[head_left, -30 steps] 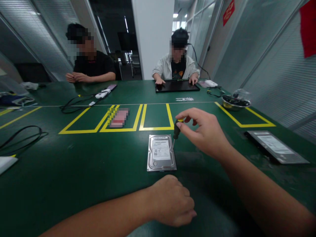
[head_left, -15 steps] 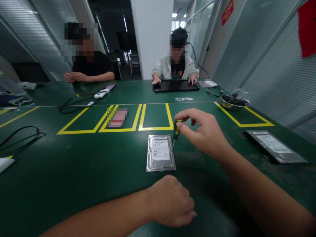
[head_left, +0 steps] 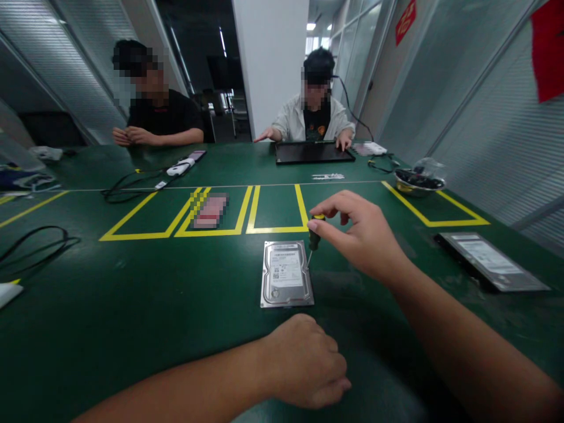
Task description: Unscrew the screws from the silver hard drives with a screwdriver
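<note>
A silver hard drive (head_left: 287, 275) with a white label lies flat on the green table before me. My right hand (head_left: 352, 232) pinches the top of a small screwdriver (head_left: 314, 236) between thumb and fingertips. Its handle is dark with a yellow top. The thin shaft slants down to the drive's right edge, where the tip seems to touch a screw spot too small to make out. Nearer to me, my left hand (head_left: 306, 364) rests on the table as a closed fist, just below the drive. Whatever is inside that fist, if anything, is hidden.
A second hard drive (head_left: 489, 258) lies to the right, beyond my right forearm. Behind it stands a metal bowl (head_left: 419, 183) of dark parts. Yellow tape (head_left: 277, 230) marks boxes, one with a phone (head_left: 211, 211). Across the table, one person handles a black panel (head_left: 315, 153); another sits left.
My right hand has tilted slightly left around the screwdriver handle, whose top has turned a little. My left fist stays put. Opposite, a person's hand has lifted off the black panel's left end.
</note>
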{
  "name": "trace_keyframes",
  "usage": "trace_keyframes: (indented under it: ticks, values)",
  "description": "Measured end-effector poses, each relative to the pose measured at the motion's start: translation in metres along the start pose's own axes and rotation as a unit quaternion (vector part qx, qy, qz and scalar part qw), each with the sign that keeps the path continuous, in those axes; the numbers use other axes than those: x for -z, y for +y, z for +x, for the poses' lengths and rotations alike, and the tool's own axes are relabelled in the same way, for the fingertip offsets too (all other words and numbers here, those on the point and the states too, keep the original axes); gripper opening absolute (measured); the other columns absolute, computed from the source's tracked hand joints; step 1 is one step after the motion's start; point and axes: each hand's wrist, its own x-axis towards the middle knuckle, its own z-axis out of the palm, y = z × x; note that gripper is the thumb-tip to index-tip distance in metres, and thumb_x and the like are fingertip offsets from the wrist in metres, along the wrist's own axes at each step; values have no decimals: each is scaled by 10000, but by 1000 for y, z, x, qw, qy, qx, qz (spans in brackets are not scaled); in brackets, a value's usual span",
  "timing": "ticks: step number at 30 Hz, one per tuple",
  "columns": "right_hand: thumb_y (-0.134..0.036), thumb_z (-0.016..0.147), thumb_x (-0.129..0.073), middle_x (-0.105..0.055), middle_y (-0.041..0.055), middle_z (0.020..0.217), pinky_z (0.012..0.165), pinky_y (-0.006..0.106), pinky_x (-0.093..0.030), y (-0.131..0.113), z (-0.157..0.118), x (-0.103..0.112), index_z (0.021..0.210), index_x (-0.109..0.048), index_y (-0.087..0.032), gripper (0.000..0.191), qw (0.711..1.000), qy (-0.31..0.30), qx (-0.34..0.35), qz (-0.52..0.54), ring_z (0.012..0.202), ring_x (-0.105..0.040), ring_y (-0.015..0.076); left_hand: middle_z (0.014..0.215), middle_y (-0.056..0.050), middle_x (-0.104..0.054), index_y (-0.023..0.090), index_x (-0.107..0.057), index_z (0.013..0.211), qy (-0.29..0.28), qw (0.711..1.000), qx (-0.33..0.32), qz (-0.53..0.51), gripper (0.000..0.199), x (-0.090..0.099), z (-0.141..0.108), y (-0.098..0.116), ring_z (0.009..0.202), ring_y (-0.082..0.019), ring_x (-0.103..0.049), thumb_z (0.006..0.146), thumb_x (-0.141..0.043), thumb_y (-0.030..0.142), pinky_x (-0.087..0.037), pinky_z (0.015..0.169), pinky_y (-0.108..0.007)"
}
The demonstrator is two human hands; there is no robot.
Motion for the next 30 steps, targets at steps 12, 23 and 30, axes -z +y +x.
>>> trace_keyframes:
  ticks: [12, 23, 30]
  values:
    - [-274, 825, -700, -664, 19, 889, 691, 277, -421, 2, 0, -2, 943, -713, -181, 151, 1000, 0, 2, 2, 828, -588, 150, 625, 25, -645, 202, -606, 668, 16, 1000, 4, 1, 307, -1, 1, 0, 532, -153, -581, 884, -592, 420, -267, 473, -336]
    - [-243, 815, -698, -668, 17, 890, 683, 275, -417, 2, 0, -2, 940, -693, -172, 144, 1000, 0, 15, -15, 820, -590, 150, 630, 31, -651, 202, -613, 669, 11, 1000, 4, -4, 304, 1, 1, 0, 543, -152, -591, 885, -596, 415, -291, 485, -334]
    - [-154, 811, -643, -698, 12, 923, 687, 278, -419, 0, 0, -1, 989, -690, -176, 186, 1000, -12, 9, -24, 820, -609, 151, 618, 36, -644, 205, -604, 652, 15, 1000, 7, -3, 302, -1, 2, 1, 530, -153, -581, 871, -612, 412, -276, 479, -338]
